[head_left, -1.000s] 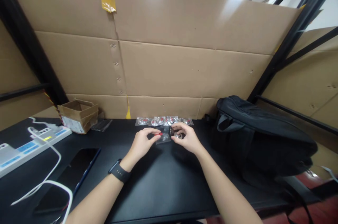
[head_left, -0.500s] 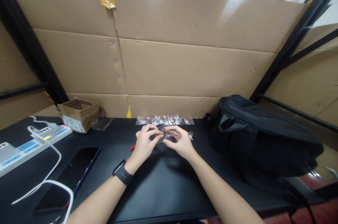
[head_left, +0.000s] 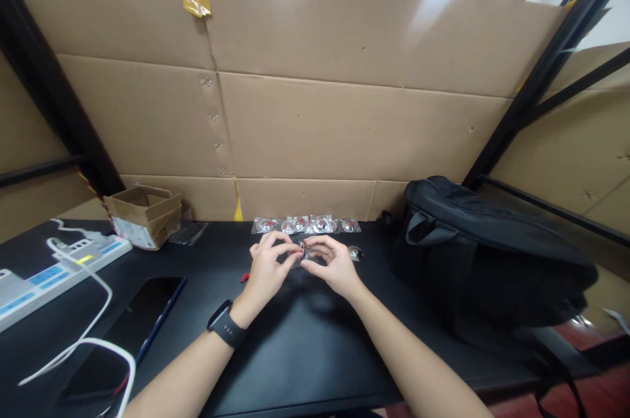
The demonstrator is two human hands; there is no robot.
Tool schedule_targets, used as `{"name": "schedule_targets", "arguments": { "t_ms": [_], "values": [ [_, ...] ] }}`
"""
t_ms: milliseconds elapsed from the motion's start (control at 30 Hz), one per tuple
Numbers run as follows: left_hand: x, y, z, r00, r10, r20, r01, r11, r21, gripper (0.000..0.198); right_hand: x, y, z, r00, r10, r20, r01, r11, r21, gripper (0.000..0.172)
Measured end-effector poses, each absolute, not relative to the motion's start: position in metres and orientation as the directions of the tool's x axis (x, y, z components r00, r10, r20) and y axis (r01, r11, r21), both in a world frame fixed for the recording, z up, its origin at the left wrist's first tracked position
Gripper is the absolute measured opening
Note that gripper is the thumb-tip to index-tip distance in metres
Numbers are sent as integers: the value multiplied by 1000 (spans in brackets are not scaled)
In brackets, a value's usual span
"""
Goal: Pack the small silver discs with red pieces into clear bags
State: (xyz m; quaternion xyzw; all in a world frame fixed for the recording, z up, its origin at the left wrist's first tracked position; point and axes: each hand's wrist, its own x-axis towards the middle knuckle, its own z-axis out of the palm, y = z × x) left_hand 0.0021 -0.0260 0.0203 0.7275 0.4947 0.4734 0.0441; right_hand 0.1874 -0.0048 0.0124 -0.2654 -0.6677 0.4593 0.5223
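Observation:
Over the black table, my left hand [head_left: 270,265] and my right hand [head_left: 335,265] meet with curled fingers around a small clear plastic bag [head_left: 298,259]. Something red shows at my left fingertips, and a thin dark edge shows beside my right fingertips; the contents are mostly covered. A small red piece [head_left: 245,277] lies left of my left hand. To the right of my right hand is a round shiny metal piece [head_left: 355,252]. Behind both hands, several clear packets [head_left: 321,224] with round shiny pieces and red bits lie in a row.
A black bag [head_left: 492,260] stands on the right. At the left are an open cardboard box [head_left: 142,214], a white power strip [head_left: 63,273] with a looping white cable [head_left: 105,283], and a dark phone [head_left: 132,326]. A cardboard wall [head_left: 315,123] closes off the back.
The view has shifted slightly, so everything sits a little further left. My hands keep nearly the same grip on the small plastic bag.

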Motion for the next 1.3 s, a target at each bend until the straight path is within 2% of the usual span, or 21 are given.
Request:
{"name": "schedule_targets", "arguments": {
  "t_ms": [367,467,533,633,800,933,1067,1167,1300],
  "values": [
    [6,-27,14,33,766,641,749,-444,491,8,184,-1,4,-325,875,358,-128,334,-934,37],
    [6,-28,16,26,762,647,760,-436,483,9,188,1,6,-354,862,364,-46,373,-927,27],
    [7,-29,17,36,757,653,759,-445,475,10,192,1,10,-361,839,408,97,469,-878,19],
    [8,-31,16,61,751,657,764,-459,454,9,195,-2,18,-401,793,459,286,585,-759,23],
    [9,-30,15,104,766,634,768,-467,438,7,196,-6,24,-466,733,496,329,663,-672,23],
    [4,-28,20,130,798,589,720,-484,497,19,201,-3,22,-501,736,455,431,668,-607,17],
    [0,-28,20,279,814,510,687,-540,486,21,209,-2,21,-562,722,403,491,684,-539,13],
    [3,-30,14,404,793,455,680,-594,431,16,211,-2,23,-562,727,395,463,672,-578,14],
    [9,-31,7,460,791,403,672,-607,425,14,214,0,26,-614,706,352,436,676,-595,16]
  ]
}}
